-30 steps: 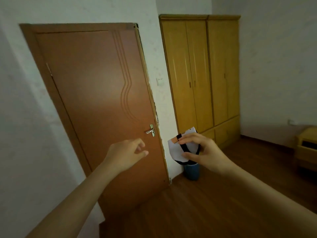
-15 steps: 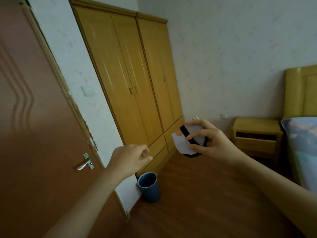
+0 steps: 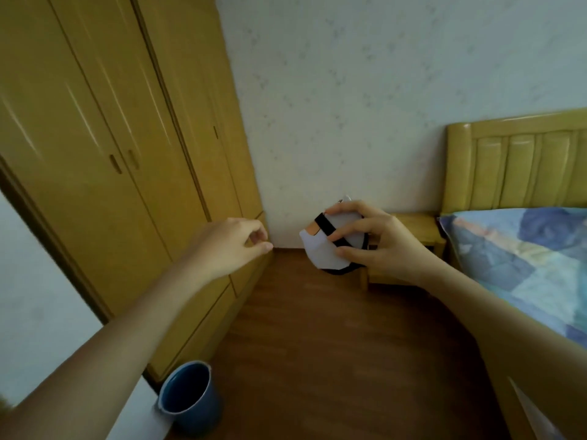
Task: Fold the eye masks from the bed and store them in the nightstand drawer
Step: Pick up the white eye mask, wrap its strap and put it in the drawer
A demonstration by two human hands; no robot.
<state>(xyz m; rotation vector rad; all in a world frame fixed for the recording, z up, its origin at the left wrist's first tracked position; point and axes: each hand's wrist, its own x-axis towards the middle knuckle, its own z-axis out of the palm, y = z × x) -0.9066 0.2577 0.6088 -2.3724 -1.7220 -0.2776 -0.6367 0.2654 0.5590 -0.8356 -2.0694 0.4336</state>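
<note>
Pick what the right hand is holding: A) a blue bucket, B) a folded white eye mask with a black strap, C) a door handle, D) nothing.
B: the right hand has its fingers closed around the folded eye mask, black strap visible.

The eye mask (image 3: 320,249) is folded into a compact white bundle with a black strap across it and an orange patch at one corner; it is held in the air; the nightstand (image 3: 413,223) stands behind it beside the bed (image 3: 514,249), mostly hidden.
</note>
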